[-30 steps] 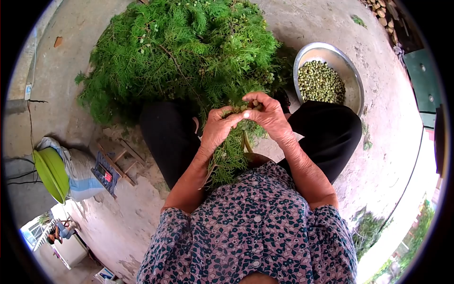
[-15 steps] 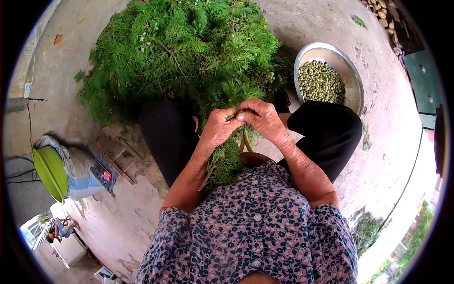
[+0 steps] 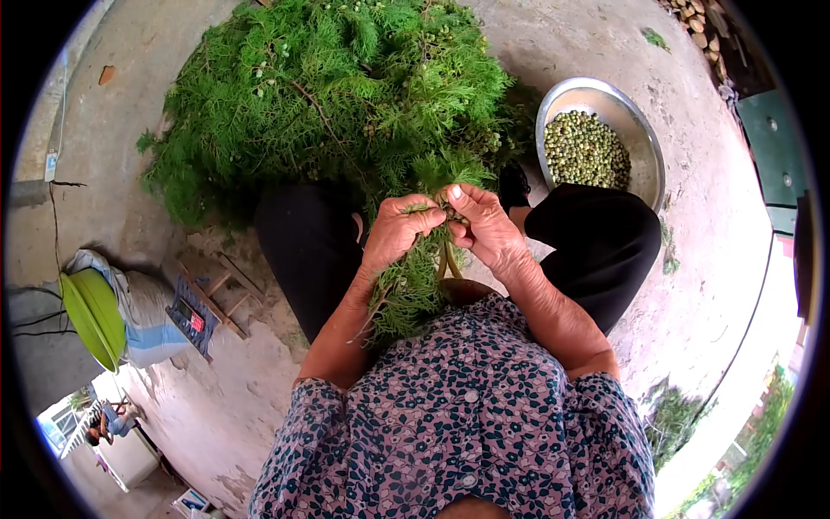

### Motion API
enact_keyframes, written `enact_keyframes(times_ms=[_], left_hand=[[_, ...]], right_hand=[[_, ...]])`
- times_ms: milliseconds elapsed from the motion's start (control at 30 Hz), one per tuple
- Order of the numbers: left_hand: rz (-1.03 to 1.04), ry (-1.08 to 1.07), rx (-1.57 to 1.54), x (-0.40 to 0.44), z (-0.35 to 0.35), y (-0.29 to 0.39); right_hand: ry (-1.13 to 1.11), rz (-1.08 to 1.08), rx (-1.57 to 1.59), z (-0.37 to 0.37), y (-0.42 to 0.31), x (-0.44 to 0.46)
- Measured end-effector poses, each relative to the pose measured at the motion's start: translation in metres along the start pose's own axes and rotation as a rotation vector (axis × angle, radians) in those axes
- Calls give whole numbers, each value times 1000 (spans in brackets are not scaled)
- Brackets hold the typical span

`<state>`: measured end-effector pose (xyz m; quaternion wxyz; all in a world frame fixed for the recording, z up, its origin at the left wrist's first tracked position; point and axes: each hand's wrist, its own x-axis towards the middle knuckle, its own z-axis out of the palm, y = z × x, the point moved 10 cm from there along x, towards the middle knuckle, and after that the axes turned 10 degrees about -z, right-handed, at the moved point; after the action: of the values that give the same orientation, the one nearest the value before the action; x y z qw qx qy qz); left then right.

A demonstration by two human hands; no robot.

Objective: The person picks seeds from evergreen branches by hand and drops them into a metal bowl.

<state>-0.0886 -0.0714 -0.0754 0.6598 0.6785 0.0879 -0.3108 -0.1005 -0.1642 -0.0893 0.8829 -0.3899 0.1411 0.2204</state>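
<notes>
My left hand (image 3: 399,230) pinches a leafy green sprig (image 3: 405,298), which hangs below it toward my lap. Against its fingertips is my right hand (image 3: 486,227), curled round small greenish cones that show partly between thumb and fingers. Just beyond both hands lies a large heap of green branches (image 3: 337,95) with small pale cones among the leaves. To the right of the heap, a metal basin (image 3: 644,147) holds many round green cones (image 3: 586,149) and leans behind my right knee.
At the left are a wooden folding stool (image 3: 226,290), a lime-green basin (image 3: 93,320) and a pale sack (image 3: 149,316). A green cabinet (image 3: 769,143) and stacked logs (image 3: 699,24) stand at the right. Another person (image 3: 112,422) is far off at lower left.
My right hand has turned, its thumb now raised and its fingers curled beneath. The sprig has shifted slightly under my left hand. The heap and metal basin have not moved.
</notes>
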Motion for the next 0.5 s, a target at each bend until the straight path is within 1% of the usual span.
enact_keyframes(times_ms=[67,100,167,200,267,300,367,400,467,500], left_hand=[[15,32,34,-2,-1,5],[15,32,35,-2,1,5],[48,108,112,-3,0,9],[48,108,112,-2,1,8],[116,154,176,-4,-1,13],[115,154,176,-5,-1,13],[18,89,127,-5,2,8],[17,88,127,-7,2,12],[-6,63,155,-9,5,15],[-7,63,155,-8,3,13]], right_hand=[[-62,-98,-121,4,-8,3],[-62,-99,-120,4,-7,4],[-77,-216,-304,5,-14,5],[-77,-216,-304,7,-14,5],[-19,-340,-552,6,-25,3],[-19,-339,-552,6,-24,3],[-5,-376,-618,3,-24,3],[-5,-376,-618,3,-25,3],[12,-207,-409,-4,-12,3],[12,-206,-410,-5,-12,3]])
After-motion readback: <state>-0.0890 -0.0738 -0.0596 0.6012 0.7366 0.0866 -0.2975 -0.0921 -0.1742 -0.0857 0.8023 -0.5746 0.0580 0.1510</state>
